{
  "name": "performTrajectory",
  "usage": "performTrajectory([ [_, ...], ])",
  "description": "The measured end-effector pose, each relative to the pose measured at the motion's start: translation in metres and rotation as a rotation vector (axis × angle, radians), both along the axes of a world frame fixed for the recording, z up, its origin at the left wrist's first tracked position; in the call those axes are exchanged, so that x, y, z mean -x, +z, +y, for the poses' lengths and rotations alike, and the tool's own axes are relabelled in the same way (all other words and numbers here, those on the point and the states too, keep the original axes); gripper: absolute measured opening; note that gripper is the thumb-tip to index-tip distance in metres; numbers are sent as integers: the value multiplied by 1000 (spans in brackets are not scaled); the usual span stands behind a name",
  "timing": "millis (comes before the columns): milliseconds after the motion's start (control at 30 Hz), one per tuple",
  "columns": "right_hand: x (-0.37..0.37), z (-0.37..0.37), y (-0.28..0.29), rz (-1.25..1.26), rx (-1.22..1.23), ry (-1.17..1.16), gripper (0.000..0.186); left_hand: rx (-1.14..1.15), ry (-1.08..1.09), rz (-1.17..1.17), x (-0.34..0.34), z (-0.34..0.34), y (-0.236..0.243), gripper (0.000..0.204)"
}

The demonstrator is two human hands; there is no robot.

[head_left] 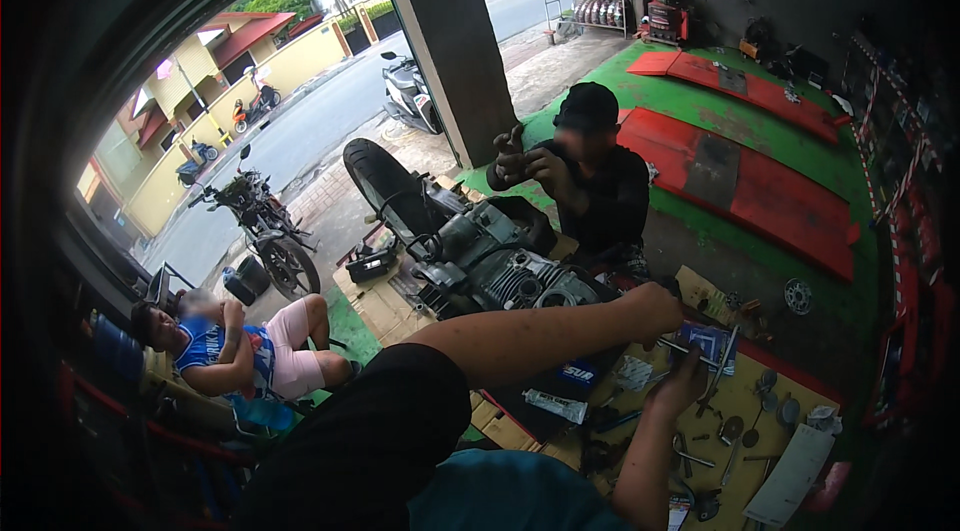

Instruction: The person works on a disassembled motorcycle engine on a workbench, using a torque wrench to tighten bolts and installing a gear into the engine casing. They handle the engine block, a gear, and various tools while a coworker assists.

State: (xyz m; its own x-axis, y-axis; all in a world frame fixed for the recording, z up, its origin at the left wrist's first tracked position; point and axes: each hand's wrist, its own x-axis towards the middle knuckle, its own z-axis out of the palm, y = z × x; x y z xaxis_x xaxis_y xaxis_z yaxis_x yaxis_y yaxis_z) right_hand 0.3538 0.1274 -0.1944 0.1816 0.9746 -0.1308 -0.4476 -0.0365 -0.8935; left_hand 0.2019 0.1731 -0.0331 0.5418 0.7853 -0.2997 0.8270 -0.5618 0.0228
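Right hand (pixel 680 387), closed on a metal tool (pixel 719 371) above the desk (pixel 803 391) at right, seems to be adjusting it beside the curled left hand (pixel 652 313), contents unclear; steady alignment seems needed next.

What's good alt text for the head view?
A person's bare left hand and right hand are close to a slim silver metal rod above a tan, tool-strewn worktop, near a grey finned metal engine; beyond it, a black-clad co-worker.
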Motion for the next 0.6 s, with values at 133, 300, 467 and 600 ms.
performTrajectory([
  [133,20,-6,-4,265,-132,-74,39,82,-7,11,7,4,-11,28],
  [300,28,-20,31,249,-265,-32,44,157,23,-52,6,5,-17,37],
  [467,25,-9,30,10,-43,-102,27,-17,-19,26,24,11,-17,29],
  [600,22,3,13,-69,-175,23,21,191,-103,28,24,23,-11,33],
])
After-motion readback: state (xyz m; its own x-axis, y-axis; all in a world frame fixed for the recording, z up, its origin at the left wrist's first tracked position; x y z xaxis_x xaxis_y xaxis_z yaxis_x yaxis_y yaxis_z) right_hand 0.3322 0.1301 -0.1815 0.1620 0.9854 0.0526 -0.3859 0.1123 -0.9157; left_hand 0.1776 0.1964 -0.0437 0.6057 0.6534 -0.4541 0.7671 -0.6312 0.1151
